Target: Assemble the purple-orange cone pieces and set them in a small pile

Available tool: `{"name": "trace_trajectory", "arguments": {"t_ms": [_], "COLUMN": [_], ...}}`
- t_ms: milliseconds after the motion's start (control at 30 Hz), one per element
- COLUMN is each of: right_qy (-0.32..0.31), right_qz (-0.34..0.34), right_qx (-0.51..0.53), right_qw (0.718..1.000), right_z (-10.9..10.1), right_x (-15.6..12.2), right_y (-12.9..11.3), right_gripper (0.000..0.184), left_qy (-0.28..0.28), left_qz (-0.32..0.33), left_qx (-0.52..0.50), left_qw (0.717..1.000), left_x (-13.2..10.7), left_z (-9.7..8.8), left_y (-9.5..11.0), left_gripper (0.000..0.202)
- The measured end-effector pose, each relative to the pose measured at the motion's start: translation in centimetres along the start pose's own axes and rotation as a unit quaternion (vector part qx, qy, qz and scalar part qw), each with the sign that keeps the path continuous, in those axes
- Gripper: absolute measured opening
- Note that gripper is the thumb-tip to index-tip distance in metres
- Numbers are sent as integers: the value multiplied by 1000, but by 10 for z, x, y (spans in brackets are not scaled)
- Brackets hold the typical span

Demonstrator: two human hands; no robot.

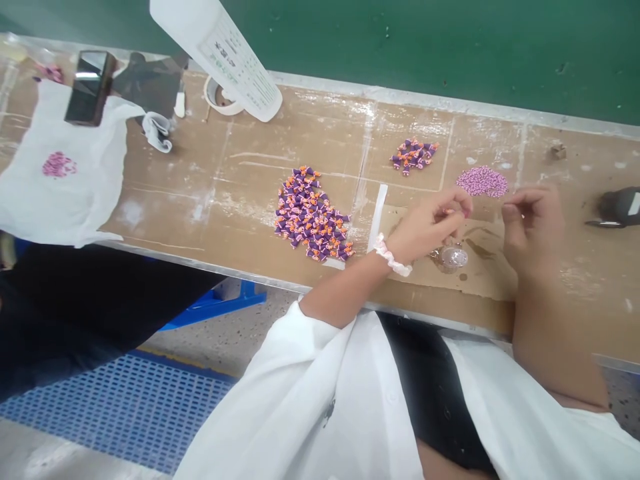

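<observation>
My left hand (433, 223) hovers over the brown table (225, 193) with its fingers pinched on a small orange and purple piece. My right hand (533, 223) sits just to its right, fingers curled and pinched together; what they hold is too small to make out. A big pile of purple and orange pieces (311, 215) lies left of my left hand, and a smaller pile (413, 154) farther back. A heap of tiny pink beads (483, 181) rests just behind both hands. A small clear round lid (453, 257) lies below my left hand.
A white strip (377, 217) lies beside the big pile. At the far left a white cloth (70, 187) carries a small pink heap (59, 164) and a dark phone (90, 87). A tape roll (220, 97) and a white bottle (225, 53) stand at the back; a dark tool (617, 207) at right.
</observation>
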State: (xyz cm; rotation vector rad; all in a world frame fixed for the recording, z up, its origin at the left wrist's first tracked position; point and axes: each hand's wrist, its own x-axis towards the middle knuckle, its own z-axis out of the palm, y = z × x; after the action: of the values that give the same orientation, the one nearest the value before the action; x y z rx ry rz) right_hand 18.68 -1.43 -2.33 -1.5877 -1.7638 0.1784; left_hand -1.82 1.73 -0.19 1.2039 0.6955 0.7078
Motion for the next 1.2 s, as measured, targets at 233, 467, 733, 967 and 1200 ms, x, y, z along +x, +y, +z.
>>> {"name": "trace_trajectory", "arguments": {"t_ms": [233,467,733,967,1200], "right_qy": [20,26,26,50,27], "right_qz": [-100,-174,-168,-82,-62], "right_qx": [77,50,97,259,309], "right_qw": [992,983,981,961,949], "right_z": [-3,-6,-9,-1,0], "right_x": [-13,-8,-7,-13,-14], "right_y": [-25,-28,-33,-41,-43], "right_gripper": [4,15,24,34,30], "left_qy": [-92,-78,-60,-15,-9], "left_qz": [-70,-66,-21,93,201], "left_qx": [-140,-116,-75,108,289], "left_qw": [983,988,995,990,936], "left_x": [1,0,2,-1,-3], "left_z": [7,6,8,10,10], "left_y": [-2,-1,-6,-3,-11], "left_gripper": [40,38,15,17,29]}}
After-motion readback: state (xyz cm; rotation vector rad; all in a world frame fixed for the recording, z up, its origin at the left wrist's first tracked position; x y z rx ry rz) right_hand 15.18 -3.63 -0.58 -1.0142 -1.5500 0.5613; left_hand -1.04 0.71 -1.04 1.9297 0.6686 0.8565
